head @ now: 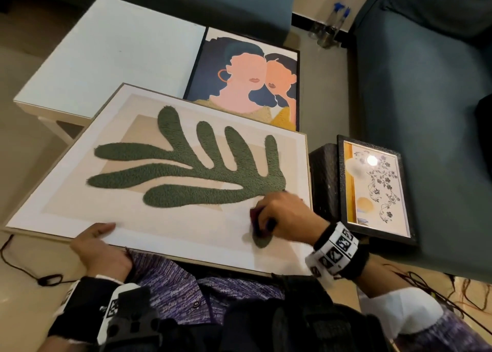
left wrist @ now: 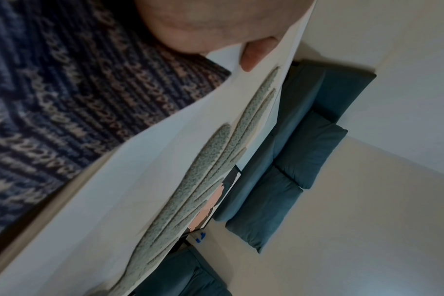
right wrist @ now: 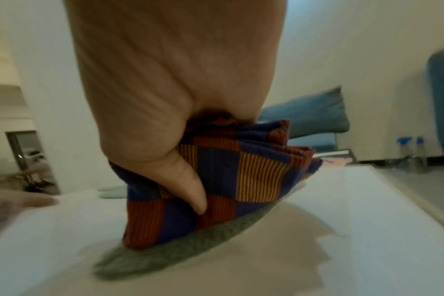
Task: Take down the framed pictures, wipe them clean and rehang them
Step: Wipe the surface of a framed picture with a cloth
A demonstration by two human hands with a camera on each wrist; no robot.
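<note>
A large light-framed picture (head: pixel 165 218) with a fuzzy green leaf shape (head: pixel 191 165) lies tilted across my lap. My left hand (head: pixel 98 241) grips its near left edge, thumb (left wrist: pixel 256 54) on the white mat and fingers hidden beneath. My right hand (head: pixel 279 212) clutches a folded blue, red and orange checked cloth (right wrist: pixel 228 176) and presses it on the picture's lower right, at the leaf's stem (right wrist: pixel 170 254). A black-framed picture of two faces (head: pixel 245 80) lies on the white table (head: pixel 106 53). A small black-framed floral picture (head: pixel 375 189) leans to my right.
Teal sofas (head: pixel 426 85) stand to the right and behind the table. Two spray bottles (head: pixel 332 24) with blue tops sit on the floor in the corner between them. A black stool (head: pixel 323 176) stands beside the floral picture. Cables (head: pixel 24 269) trail on the floor at both sides.
</note>
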